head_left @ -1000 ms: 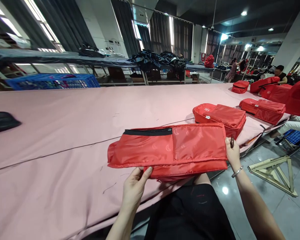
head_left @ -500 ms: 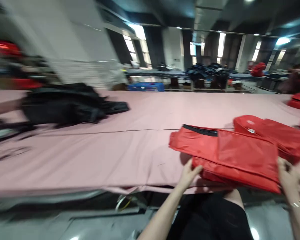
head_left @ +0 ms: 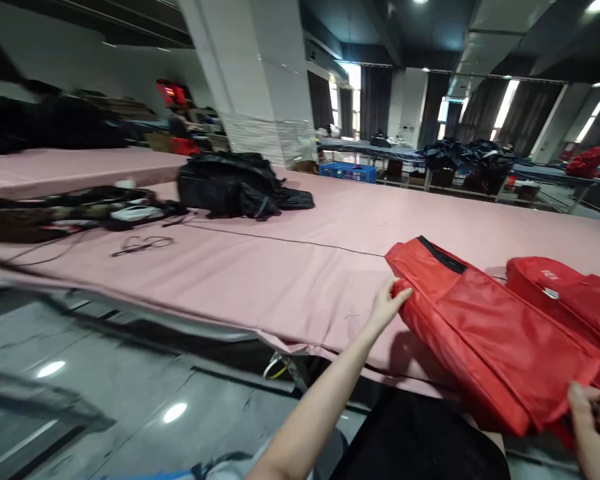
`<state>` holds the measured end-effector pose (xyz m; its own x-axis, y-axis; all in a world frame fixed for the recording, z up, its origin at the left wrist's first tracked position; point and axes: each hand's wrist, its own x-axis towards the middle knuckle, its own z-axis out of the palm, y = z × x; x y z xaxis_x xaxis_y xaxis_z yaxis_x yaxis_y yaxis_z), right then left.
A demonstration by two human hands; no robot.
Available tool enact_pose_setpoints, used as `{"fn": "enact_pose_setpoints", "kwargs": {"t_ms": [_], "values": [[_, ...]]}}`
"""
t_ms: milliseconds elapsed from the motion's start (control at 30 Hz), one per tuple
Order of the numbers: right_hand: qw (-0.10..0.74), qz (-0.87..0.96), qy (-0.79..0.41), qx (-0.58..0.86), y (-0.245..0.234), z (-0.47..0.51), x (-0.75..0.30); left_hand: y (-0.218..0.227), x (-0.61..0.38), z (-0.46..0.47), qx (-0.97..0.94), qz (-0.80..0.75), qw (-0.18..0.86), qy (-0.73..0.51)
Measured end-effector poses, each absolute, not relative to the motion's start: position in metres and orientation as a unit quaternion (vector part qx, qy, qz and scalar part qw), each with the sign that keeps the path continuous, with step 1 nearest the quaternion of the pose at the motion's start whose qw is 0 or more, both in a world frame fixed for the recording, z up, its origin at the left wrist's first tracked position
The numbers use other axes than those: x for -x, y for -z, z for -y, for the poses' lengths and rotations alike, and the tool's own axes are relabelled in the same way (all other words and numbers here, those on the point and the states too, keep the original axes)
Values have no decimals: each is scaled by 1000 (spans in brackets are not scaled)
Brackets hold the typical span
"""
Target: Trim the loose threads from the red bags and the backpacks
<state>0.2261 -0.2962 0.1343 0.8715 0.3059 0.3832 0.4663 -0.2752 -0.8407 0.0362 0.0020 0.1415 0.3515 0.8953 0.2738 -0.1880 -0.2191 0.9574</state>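
Note:
A red bag (head_left: 500,320) with a black zipper strip near its far end is held tilted over the table's front edge. My left hand (head_left: 391,303) grips its left side near the far end, thumb on top and fingers tucked behind. At the near right corner, my right hand (head_left: 593,427) pinches the bag's edge; it is partly cut off by the frame, and its fingers are mostly hidden. Just behind lies a second red bag (head_left: 575,300) with a small white label. The underside of the held bag cannot be seen.
A pink cloth covers the long table (head_left: 280,267). On it lie a black bag (head_left: 235,187), a pair of glasses (head_left: 143,245) and a heap of dark straps and small items (head_left: 90,210). Beyond are a blue crate (head_left: 347,172) and a white pillar (head_left: 245,73).
The view has swung left. The held red bag has turned, its near right end coming down towards me, with both hands still on it.

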Motion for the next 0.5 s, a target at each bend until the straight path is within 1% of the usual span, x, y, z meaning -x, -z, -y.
{"fn": "enact_pose_setpoints", "kwargs": {"t_ms": [67,167,200,400,500], "values": [[541,254,60,800,-142,296,-205,-148,-29,-3,-613,-310,527,-501],[557,289,56,776,-150,286,-181,-155,-18,3,-624,-328,488,-515],[558,299,56,772,-151,282,-176,-157,-14,5,-653,-337,444,-513],[553,324,52,766,-147,286,-161,-173,-4,30,-732,-299,456,-407],[549,327,46,768,-145,288,-156,-181,-5,38,-781,-280,443,-339]]}}
